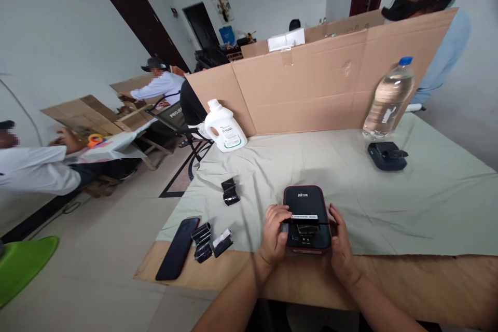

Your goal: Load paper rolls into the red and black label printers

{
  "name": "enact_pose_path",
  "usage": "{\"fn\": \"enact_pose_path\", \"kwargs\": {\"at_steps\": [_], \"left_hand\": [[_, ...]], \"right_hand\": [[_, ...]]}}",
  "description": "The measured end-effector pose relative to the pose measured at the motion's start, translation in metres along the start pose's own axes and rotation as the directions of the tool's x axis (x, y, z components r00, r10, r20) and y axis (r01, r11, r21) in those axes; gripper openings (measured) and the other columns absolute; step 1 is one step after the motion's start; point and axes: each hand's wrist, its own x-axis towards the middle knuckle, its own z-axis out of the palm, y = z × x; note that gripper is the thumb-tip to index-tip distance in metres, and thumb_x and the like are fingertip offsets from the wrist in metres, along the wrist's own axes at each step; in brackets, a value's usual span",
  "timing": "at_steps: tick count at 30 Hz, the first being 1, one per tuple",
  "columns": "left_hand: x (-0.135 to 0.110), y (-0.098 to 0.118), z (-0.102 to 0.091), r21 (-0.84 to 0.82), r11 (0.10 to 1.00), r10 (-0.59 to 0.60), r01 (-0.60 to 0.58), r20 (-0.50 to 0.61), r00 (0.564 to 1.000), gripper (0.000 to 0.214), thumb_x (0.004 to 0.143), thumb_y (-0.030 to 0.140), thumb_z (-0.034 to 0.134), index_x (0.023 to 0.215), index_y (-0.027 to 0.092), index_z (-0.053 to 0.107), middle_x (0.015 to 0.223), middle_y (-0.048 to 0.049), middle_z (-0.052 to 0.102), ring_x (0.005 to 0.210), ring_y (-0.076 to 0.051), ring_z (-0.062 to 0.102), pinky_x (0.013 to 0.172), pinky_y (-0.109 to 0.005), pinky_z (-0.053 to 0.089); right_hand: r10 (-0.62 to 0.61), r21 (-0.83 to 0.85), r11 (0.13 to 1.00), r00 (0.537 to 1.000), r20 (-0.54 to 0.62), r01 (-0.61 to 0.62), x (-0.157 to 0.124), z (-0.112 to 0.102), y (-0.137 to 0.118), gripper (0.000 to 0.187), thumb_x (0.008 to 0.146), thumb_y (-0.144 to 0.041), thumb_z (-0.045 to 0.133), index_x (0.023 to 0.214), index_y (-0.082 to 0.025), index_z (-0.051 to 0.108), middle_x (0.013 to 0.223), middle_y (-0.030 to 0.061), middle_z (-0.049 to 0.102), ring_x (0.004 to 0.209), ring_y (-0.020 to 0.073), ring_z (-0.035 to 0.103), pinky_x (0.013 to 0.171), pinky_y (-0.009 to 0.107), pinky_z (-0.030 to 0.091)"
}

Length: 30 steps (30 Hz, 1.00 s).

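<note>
We have the black printer (305, 199) on the pale cloth (397, 207), close to the cloth's front edge, with a strip of bare wooden tabletop (392, 275) between it and us. Behind it, we have open cloth as far as the upright cardboard panel (303, 88); to its right, we have a broad clear area. On the left, the dark smartphone (178, 249) lies along the table edge. We curl our left hand (273, 233) around the printer's left side, fingertips on the lid; our right hand (342, 249) lies along its right side, fingers extended. We observe a rounded, dark casing with red edging, a pale logo and a white label strip.
</note>
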Motion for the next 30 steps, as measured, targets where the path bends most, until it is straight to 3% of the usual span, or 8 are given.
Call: {"fn": "enact_pose_path", "kwargs": {"at_steps": [2, 5, 10, 17, 26, 30], "left_hand": [[-0.010, 0.000, 0.007, 0.015, 1.000, -0.002, 0.002, -0.015, 1.000, 0.044, 0.093, 0.050, 0.030, 0.113, 0.018, 0.053, 0.111, -0.0134, 0.057, 0.118, -0.031, 0.049, 0.098, -0.057, 0.035], [-0.019, 0.001, 0.015, 0.045, 0.999, 0.010, -0.007, -0.066, 0.998, 0.040, 0.094, 0.045, 0.029, 0.116, 0.018, 0.050, 0.117, -0.0145, 0.054, 0.124, -0.031, 0.045, 0.099, -0.058, 0.036], [-0.019, 0.000, 0.020, 0.078, 0.997, 0.033, -0.024, -0.118, 0.992, 0.039, 0.093, 0.042, 0.029, 0.120, 0.019, 0.046, 0.116, -0.0138, 0.055, 0.122, -0.030, 0.048, 0.099, -0.057, 0.037], [-0.019, 0.001, 0.020, 0.149, 0.989, 0.037, -0.018, -0.126, 0.991, 0.039, 0.094, 0.040, 0.028, 0.119, 0.018, 0.046, 0.113, -0.0134, 0.055, 0.118, -0.030, 0.050, 0.095, -0.055, 0.039], [-0.023, -0.001, 0.024, 0.087, 0.996, 0.010, 0.002, -0.140, 0.990, 0.038, 0.093, 0.040, 0.028, 0.119, 0.019, 0.045, 0.114, -0.0133, 0.053, 0.120, -0.030, 0.048, 0.097, -0.056, 0.039], [-0.028, -0.003, 0.027, 0.049, 0.988, -0.132, 0.144, -0.203, 0.970, 0.052, 0.091, 0.052, 0.030, 0.129, 0.017, 0.039, 0.135, -0.0188, 0.039, 0.130, -0.033, 0.038, 0.105, -0.058, 0.033]], "right_hand": [[-0.123, -0.131, 0.983, 0.991, 0.045, 0.128, 0.000, -0.002, -0.008, 0.068, 0.090, -0.056, 0.037, 0.148, -0.024, 0.021, 0.156, 0.0098, 0.019, 0.141, 0.0341, 0.022, 0.112, 0.061, 0.022], [-0.245, -0.277, 0.924, 0.964, 0.102, 0.264, 0.002, -0.002, -0.018, 0.074, 0.084, -0.051, 0.054, 0.147, -0.026, 0.025, 0.152, 0.0111, 0.027, 0.137, 0.0366, 0.027, 0.109, 0.062, 0.026], [-0.290, -0.384, 0.875, 0.954, 0.073, 0.295, 0.007, -0.001, -0.024, 0.068, 0.079, -0.048, 0.061, 0.139, -0.026, 0.037, 0.141, 0.0123, 0.042, 0.128, 0.0361, 0.040, 0.102, 0.060, 0.035], [-0.366, -0.428, 0.834, 0.929, 0.045, 0.349, 0.010, -0.001, -0.021, 0.068, 0.073, -0.050, 0.065, 0.133, -0.025, 0.044, 0.134, 0.0136, 0.047, 0.117, 0.0351, 0.048, 0.096, 0.056, 0.039], [-0.302, -0.400, 0.864, 0.951, 0.073, 0.305, 0.006, -0.002, -0.018, 0.064, 0.077, -0.051, 0.062, 0.132, -0.025, 0.041, 0.136, 0.0139, 0.043, 0.120, 0.0350, 0.046, 0.097, 0.057, 0.040], [-0.196, -0.265, 0.940, 0.976, 0.097, 0.215, 0.001, -0.004, -0.012, 0.066, 0.083, -0.052, 0.055, 0.139, -0.025, 0.035, 0.144, 0.0131, 0.036, 0.130, 0.0352, 0.038, 0.103, 0.058, 0.035]]}}
